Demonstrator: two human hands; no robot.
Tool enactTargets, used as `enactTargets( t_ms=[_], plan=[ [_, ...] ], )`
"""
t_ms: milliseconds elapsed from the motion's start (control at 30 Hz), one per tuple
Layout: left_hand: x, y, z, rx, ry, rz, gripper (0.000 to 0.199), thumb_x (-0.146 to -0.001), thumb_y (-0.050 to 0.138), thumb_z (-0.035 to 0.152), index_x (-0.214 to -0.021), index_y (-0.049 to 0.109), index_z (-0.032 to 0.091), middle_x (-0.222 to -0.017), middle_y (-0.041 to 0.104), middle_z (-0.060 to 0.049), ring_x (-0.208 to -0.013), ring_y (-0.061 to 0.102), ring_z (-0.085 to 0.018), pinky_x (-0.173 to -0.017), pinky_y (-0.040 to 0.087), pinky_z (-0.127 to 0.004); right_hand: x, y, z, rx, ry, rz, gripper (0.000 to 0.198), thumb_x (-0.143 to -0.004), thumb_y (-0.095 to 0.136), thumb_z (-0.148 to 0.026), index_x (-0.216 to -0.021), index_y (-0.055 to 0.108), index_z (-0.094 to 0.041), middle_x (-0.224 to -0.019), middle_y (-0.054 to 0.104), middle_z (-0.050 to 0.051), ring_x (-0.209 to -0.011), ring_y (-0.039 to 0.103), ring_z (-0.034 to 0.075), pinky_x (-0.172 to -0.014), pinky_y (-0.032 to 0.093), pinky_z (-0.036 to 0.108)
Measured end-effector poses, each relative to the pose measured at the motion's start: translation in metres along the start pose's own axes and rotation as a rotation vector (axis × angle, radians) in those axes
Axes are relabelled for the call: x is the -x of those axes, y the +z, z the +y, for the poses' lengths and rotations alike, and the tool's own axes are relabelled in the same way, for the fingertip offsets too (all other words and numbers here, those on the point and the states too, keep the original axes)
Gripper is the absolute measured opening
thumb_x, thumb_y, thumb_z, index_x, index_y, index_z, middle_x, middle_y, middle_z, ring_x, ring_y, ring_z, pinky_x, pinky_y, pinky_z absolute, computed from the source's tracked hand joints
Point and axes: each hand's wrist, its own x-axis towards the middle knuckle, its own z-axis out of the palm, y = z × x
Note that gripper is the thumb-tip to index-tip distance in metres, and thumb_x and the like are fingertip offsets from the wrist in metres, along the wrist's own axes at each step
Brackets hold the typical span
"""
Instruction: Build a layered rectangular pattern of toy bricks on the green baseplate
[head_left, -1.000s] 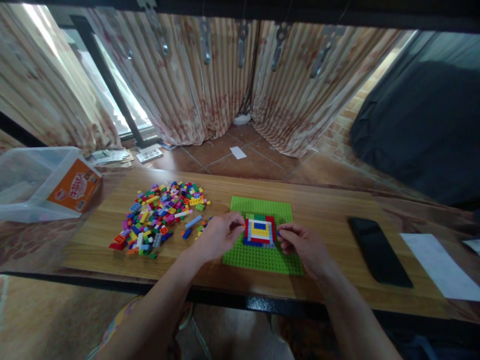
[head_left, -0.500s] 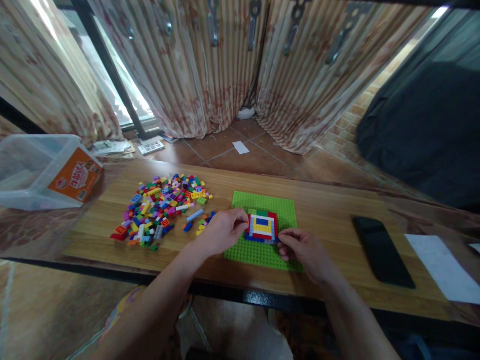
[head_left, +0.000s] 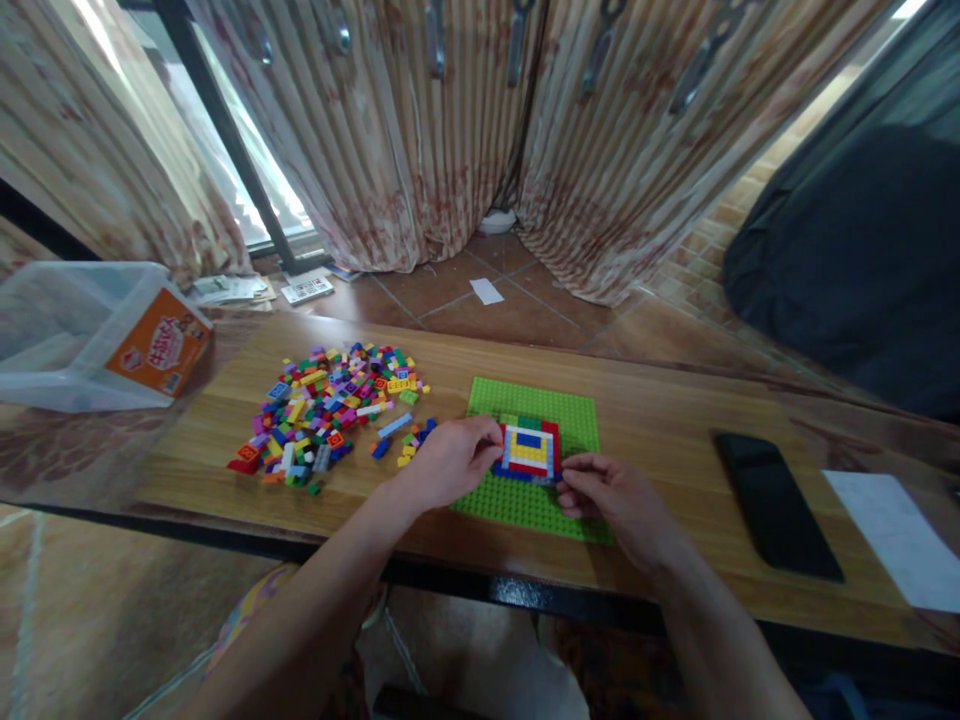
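A green studded baseplate (head_left: 536, 510) lies on the table in front of me. On it stands a flat, square build of toy bricks (head_left: 528, 452), with red, white, blue and green bricks around a yellow and blue middle. My left hand (head_left: 459, 462) is at the build's left edge, thumb and fingers pinched together; whatever they hold is hidden. At the front right corner of the build, my right hand (head_left: 613, 497) has its thumb and forefinger closed in a pinch beside dark blue bricks. I cannot make out whether a loose brick is between them.
A spread of loose coloured bricks (head_left: 330, 410) covers the table's left part, with a light blue long brick (head_left: 394, 425) near its right side. A clear plastic bin (head_left: 82, 340) stands far left. To the right lie a black phone (head_left: 776, 505) and white paper (head_left: 892, 535).
The whole view has shifted slightly. Both hands stay at the same edges of the brick build, with hardly any movement against it.
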Motion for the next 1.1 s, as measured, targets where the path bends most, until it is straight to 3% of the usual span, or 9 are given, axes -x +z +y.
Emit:
enactTargets(
  t_ms=[200,600,1100],
  plan=[
    [0.0002,0.0018,-0.0013,0.0,0.008,0.009,0.009,-0.089,0.054,0.02,-0.085,0.062,0.018,-0.078,0.065,0.0,-0.07,0.058,-0.014,-0.064,0.041,-0.024,-0.0003,-0.0011,0.0009,0.024,-0.029,-0.024,0.041,-0.056,0.084,-0.035,-0.086,0.063,-0.015,-0.059,0.066,-0.002,-0.051,0.06,0.009,-0.05,0.053,0.019],
    [0.0008,0.0025,-0.0011,-0.012,0.004,0.004,0.008,-0.089,0.054,0.02,-0.087,0.062,0.018,-0.081,0.066,-0.001,-0.074,0.06,-0.015,-0.068,0.044,-0.025,-0.0054,-0.0022,0.0069,0.071,-0.125,0.101,0.043,-0.051,0.087,-0.041,-0.079,0.066,-0.016,-0.062,0.068,0.0,-0.052,0.062,0.01,-0.049,0.054,0.022],
    [-0.0006,0.0034,-0.001,0.017,-0.013,0.005,0.008,-0.089,0.054,0.02,-0.086,0.062,0.018,-0.08,0.066,0.0,-0.072,0.06,-0.014,-0.067,0.044,-0.024,-0.0061,-0.0013,0.0048,0.05,-0.122,0.075,0.045,-0.048,0.089,-0.04,-0.077,0.065,-0.016,-0.059,0.067,-0.001,-0.049,0.061,0.011,-0.047,0.054,0.023]
  ],
)
